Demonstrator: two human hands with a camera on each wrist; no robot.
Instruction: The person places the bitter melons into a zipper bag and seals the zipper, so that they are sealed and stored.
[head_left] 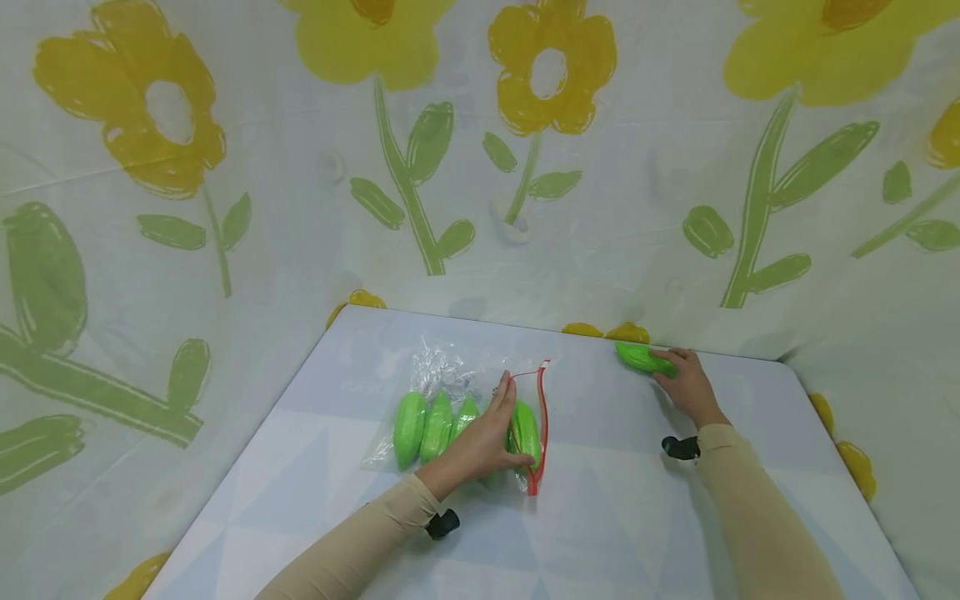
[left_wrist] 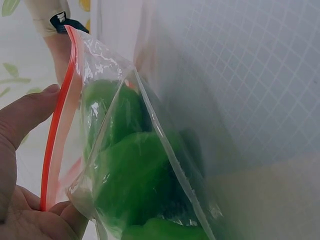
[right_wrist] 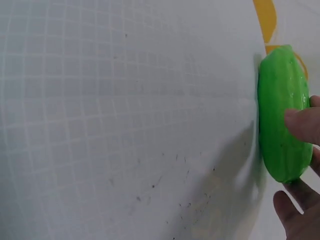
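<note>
A clear zip bag [head_left: 442, 367] with a red zip strip [head_left: 543, 425] lies on the table, several green ridged vegetable-shaped pieces [head_left: 409, 429] side by side inside. My left hand [head_left: 480, 442] rests over the bag near its mouth, fingers straight and thumb spread apart. In the left wrist view the thumb touches the red strip [left_wrist: 52, 135], while the other fingers are lower at the bag's edge. By the table's back edge, my right hand [head_left: 688, 387] grips one end of another green ridged vegetable-shaped piece [right_wrist: 284, 90], thumb across its side. That piece appears to touch the tabletop.
The pale table [head_left: 615, 517] has a triangle pattern. A flower-printed cloth [head_left: 615, 208] hangs behind it and along both sides. Black wrist straps [head_left: 681, 448] are on both arms.
</note>
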